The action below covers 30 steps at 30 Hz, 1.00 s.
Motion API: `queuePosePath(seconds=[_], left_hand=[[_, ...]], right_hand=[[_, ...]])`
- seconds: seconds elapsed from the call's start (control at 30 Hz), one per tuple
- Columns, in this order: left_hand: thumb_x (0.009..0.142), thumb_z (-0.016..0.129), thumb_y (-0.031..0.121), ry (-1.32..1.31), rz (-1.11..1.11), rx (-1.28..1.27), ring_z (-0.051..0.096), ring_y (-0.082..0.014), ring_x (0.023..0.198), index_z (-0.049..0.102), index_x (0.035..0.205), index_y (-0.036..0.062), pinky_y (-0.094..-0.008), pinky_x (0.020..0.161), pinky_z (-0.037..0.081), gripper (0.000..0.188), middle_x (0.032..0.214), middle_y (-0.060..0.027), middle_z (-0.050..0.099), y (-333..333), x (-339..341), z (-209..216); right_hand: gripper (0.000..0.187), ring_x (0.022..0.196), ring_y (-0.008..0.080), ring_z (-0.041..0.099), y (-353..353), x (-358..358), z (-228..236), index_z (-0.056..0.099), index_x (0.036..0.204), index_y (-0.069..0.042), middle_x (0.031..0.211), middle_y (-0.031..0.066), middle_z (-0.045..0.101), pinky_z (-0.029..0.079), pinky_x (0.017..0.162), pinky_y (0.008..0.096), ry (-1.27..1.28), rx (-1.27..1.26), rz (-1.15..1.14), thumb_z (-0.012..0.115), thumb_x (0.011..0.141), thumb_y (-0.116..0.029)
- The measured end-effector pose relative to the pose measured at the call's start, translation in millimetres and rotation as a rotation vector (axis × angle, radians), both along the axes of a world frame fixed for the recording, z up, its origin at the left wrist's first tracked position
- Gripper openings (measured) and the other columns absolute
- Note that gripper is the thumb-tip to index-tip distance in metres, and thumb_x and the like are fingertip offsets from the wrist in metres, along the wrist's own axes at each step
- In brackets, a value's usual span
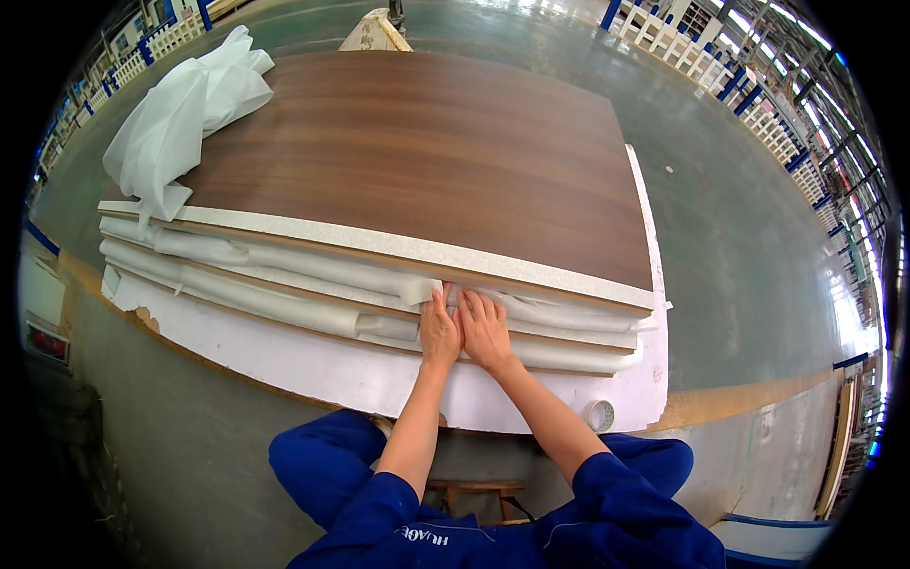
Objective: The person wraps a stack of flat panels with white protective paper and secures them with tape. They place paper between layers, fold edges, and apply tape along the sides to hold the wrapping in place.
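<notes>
A stack of panels fills the middle of the view, its top panel [427, 152] brown with wood grain and a pale front edge. White foam sheet [313, 270] is folded and bunched along the front, between the panel layers. My left hand [440, 332] is at the middle of that front side, its fingers closed at a fold of the foam sheet just under the top panel. Right beside it, my right hand [484, 329] lies against the foam, fingers stretched out and slightly apart. The fingertips partly hide what is beneath them.
A crumpled white foam sheet [190, 123] hangs over the top panel's left corner. Under the stack is a white board [284, 353] with worn edges. A roll of tape [599, 415] stands on its front right part. Behind the stack is a pale wedge-shaped object [375, 34].
</notes>
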<state>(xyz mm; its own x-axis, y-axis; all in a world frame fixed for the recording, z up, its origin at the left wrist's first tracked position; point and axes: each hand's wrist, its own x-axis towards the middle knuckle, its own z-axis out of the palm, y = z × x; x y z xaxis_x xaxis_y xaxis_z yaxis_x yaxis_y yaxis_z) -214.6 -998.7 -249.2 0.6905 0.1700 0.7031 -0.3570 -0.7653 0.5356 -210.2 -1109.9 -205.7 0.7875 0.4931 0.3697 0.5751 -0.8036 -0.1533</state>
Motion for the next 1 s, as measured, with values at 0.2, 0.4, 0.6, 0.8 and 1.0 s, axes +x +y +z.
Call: queuePosePath(seconds=[0.2,0.4,0.6,0.8,1.0], left_hand=[[0.084,0.055,0.001,0.045,0.024,-0.013,0.052,-0.0439,0.105,0.005,0.144,-0.0028,-0.0497,0.095,0.038,0.078,0.126,-0.0227,0.054,0.5,3.9,0.0],[0.085,0.053,0.002,0.137,0.007,-0.022,0.051,-0.0432,0.107,0.002,0.145,-0.0034,-0.0481,0.097,0.037,0.079,0.119,-0.0239,0.058,0.2,13.6,11.3],[0.086,0.056,0.006,0.124,-0.028,-0.006,0.050,-0.0415,0.112,0.008,0.144,-0.0046,-0.0471,0.100,0.035,0.075,0.122,-0.0245,0.057,7.0,9.7,8.3],[0.088,0.055,0.009,0.183,0.001,0.025,0.050,-0.0400,0.114,0.005,0.144,-0.0050,-0.0466,0.103,0.033,0.076,0.121,-0.0244,0.057,-0.9,8.0,13.1],[0.089,0.053,0.010,0.209,0.001,0.057,0.049,-0.0376,0.116,0.003,0.144,-0.0063,-0.0458,0.106,0.030,0.076,0.122,-0.0250,0.056,3.6,6.1,17.9]], right_hand=[[0.051,0.123,0.0281,0.043,-18.3,-10.3,-12.9,0.048,0.129,0.000,0.134,0.0132,0.047,0.032,0.101,0.0433,-0.111,-0.041,-0.007,0.056,0.084,-0.022],[0.052,0.130,0.0279,0.037,-2.5,3.8,-6.5,0.047,0.129,0.000,0.139,0.0131,0.043,0.028,0.105,0.0434,0.104,0.113,-0.162,0.058,0.083,-0.023],[0.049,0.132,0.0277,0.035,-58.5,-14.0,-6.9,0.049,0.130,-0.007,0.142,0.0093,0.041,0.025,0.108,0.0442,-0.140,-0.136,-0.121,0.057,0.084,-0.021],[0.049,0.129,0.0288,0.037,-100.7,-16.5,4.0,0.048,0.132,-0.013,0.140,0.0073,0.041,0.032,0.103,0.0455,-0.157,-0.197,-0.100,0.056,0.084,-0.013],[0.050,0.122,0.0305,0.042,-83.2,-20.5,-2.5,0.051,0.130,-0.013,0.132,0.0108,0.046,0.036,0.098,0.0443,-0.133,-0.017,-0.203,0.062,0.081,-0.016]])
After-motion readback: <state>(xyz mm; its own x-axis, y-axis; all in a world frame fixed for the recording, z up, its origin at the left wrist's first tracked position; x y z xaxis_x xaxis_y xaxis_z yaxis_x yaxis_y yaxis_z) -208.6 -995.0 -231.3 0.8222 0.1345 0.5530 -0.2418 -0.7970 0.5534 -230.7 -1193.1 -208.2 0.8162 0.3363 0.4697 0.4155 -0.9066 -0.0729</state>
